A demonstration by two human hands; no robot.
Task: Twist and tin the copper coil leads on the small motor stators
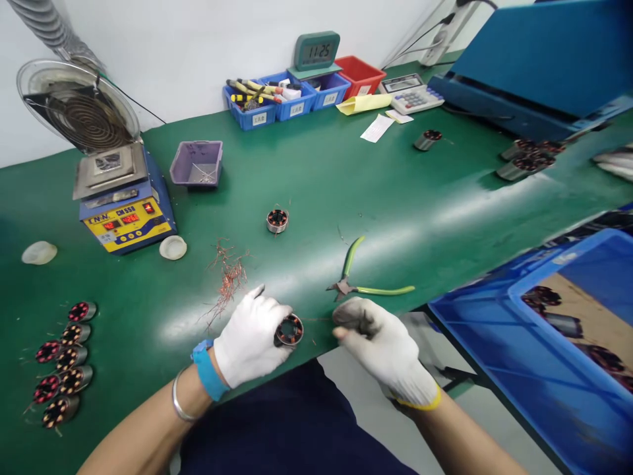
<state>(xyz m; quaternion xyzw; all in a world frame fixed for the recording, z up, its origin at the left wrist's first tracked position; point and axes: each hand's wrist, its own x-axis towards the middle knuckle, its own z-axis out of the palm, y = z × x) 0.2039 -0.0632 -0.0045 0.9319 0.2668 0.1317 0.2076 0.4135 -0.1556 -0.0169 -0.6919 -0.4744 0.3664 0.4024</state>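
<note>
My left hand (pixel 254 333), in a white glove, is wrapped round a motor stator (pixel 289 330), a metal ring with copper windings, near the table's front edge. To its right my right hand (pixel 378 340), also gloved, is closed with fingers curled and thumb tip bare. A faint thin wire runs from the stator to these fingers; their inner side is hidden. Just beyond the right hand lie cutting pliers (pixel 343 285) with green handles, spread apart. Left of the left hand is a heap of copper wire clippings (pixel 230 280). Another stator (pixel 277 221) stands farther back.
Several stators (pixel 72 358) are grouped at the left. A solder pot (pixel 128 218) with digital displays and a purple bin (pixel 198 165) stand behind. Tool boxes (pixel 257 119) line the wall. More stators (pixel 527 161) sit at far right, above a blue crate (pixel 475 310).
</note>
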